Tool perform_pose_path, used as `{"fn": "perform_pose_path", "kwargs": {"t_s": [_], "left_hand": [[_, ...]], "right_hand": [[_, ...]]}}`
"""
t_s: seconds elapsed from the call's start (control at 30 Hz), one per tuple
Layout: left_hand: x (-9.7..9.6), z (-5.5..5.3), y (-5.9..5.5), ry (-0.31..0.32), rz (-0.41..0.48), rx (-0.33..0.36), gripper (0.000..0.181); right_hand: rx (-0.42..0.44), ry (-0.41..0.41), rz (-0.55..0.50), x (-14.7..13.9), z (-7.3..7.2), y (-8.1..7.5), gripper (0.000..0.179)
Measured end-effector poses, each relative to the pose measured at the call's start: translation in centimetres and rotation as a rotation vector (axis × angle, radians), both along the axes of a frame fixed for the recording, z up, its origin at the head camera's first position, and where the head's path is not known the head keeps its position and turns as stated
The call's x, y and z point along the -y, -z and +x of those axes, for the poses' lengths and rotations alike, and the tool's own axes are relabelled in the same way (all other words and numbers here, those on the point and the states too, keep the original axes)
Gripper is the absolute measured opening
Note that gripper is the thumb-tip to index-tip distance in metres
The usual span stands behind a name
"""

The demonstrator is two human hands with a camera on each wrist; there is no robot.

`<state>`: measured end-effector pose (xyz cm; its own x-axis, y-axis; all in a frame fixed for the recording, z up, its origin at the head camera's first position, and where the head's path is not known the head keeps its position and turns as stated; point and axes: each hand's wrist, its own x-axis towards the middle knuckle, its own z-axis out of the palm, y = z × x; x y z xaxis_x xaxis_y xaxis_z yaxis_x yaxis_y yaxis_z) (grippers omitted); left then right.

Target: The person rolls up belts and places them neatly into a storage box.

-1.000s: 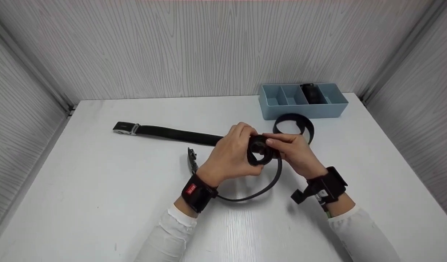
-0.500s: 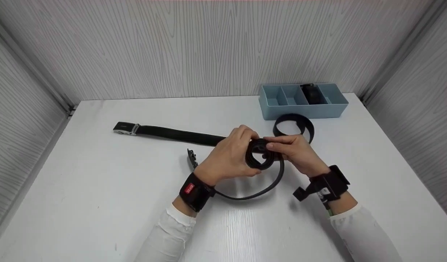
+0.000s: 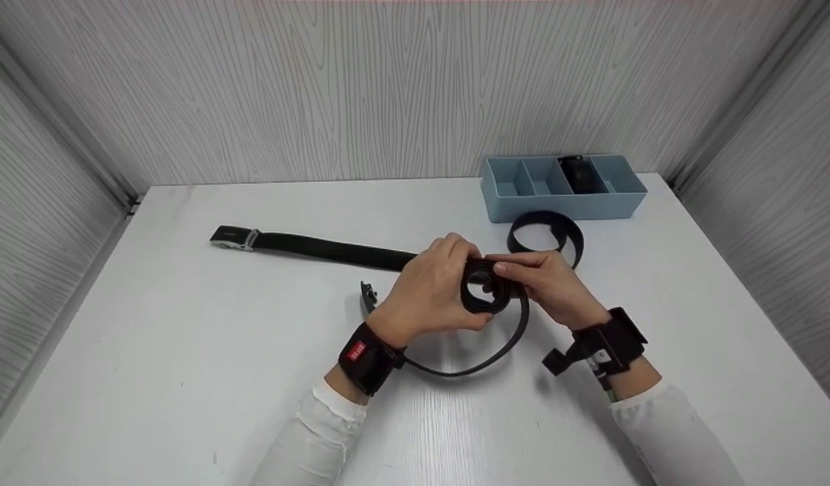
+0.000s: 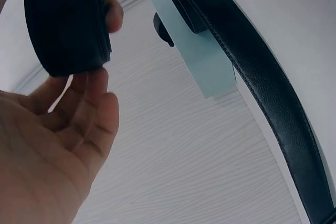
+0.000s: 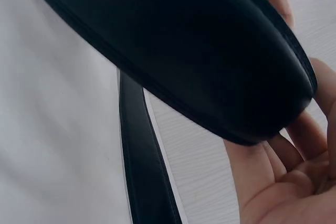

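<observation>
A black leather belt, partly rolled into a coil [image 3: 501,298], is held above the table between both hands. My left hand [image 3: 428,287] grips the coil from the left, with fingers over the top and thumb underneath. At the coil's upper right, my right hand [image 3: 556,283] pinches its edge between thumb and fingers. The unrolled strap [image 3: 482,365] bends below the coil and passes behind the left wrist to a metal buckle [image 3: 369,295]. In the left wrist view the rolled layers [image 4: 68,24] show edge-on; the right wrist view shows the strap's smooth face [image 5: 173,45] close up.
Behind the hands, a second black belt [image 3: 320,248] lies across the white table [image 3: 185,351], its silver-trimmed buckle [image 3: 232,237] at left and a curled end [image 3: 571,231] at right. A blue divided tray [image 3: 563,208] at the back right holds a rolled black belt [image 3: 579,175].
The coil has dropped slightly, with both hands still on it. The buckle end of the belt has shifted a little right and down. The second belt and tray have not moved.
</observation>
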<state>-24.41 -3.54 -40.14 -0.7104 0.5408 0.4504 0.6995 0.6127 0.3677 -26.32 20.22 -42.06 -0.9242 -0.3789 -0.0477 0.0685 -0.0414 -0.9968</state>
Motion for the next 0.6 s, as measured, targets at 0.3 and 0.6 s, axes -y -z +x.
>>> {"fn": "perform_pose_path", "kwargs": {"t_s": [0.3, 0.6], "left_hand": [[-0.2, 0.0, 0.1, -0.093, 0.02, -0.01, 0.077], [0.0, -0.1, 0.0, 0.078, 0.033, 0.006, 0.08]], "right_hand": [[-0.027, 0.079, -0.026, 0.3, 0.2, 0.0, 0.034], [-0.035, 0.026, 0.049, -0.8, -0.2, -0.4, 0.036]]}}
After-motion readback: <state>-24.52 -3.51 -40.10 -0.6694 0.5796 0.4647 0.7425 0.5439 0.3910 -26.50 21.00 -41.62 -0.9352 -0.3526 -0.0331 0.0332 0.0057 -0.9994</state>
